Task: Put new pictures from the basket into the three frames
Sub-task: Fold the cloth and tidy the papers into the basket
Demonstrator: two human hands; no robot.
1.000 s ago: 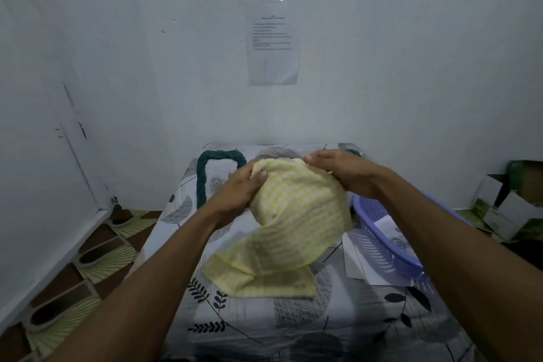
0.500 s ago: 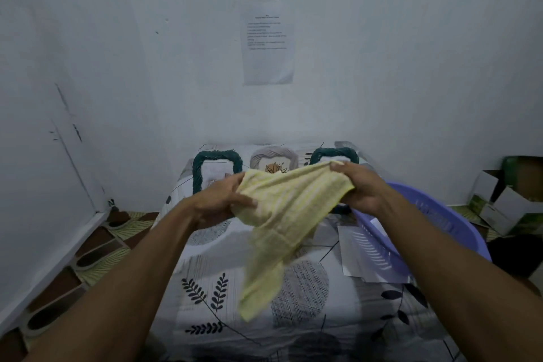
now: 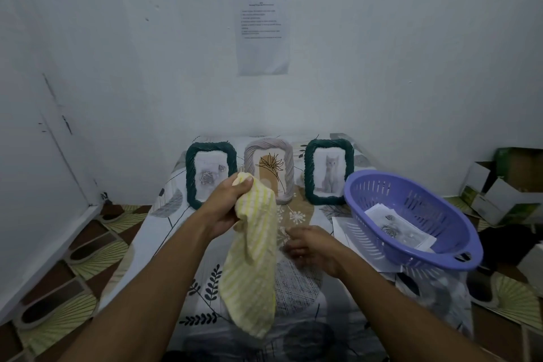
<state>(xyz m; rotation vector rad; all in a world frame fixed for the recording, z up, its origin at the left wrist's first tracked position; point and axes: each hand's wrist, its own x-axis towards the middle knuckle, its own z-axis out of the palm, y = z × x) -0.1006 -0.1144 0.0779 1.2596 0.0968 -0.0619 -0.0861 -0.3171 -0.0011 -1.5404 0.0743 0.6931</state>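
Three rope-edged frames stand upright at the back of the table: a dark green frame (image 3: 210,173) with a rose picture on the left, a grey frame (image 3: 269,169) with a plant picture in the middle, and a second green frame (image 3: 329,170) with a cat picture on the right. A purple basket (image 3: 411,216) at the right holds printed pictures (image 3: 396,228). My left hand (image 3: 227,206) grips the top of a yellow striped cloth (image 3: 249,267), which hangs down over the table. My right hand (image 3: 311,247), blurred, hovers beside the cloth with loosely curled fingers and holds nothing.
The table (image 3: 296,288) has a leaf-patterned cover. Loose white sheets (image 3: 349,232) lie under the basket's left side. Open cardboard boxes (image 3: 505,185) sit on the floor at right. A printed notice (image 3: 262,35) is stuck on the wall.
My right hand has let go of the cloth and dropped lower. The cloth now hangs from my left hand alone, and all three frames have come into view.
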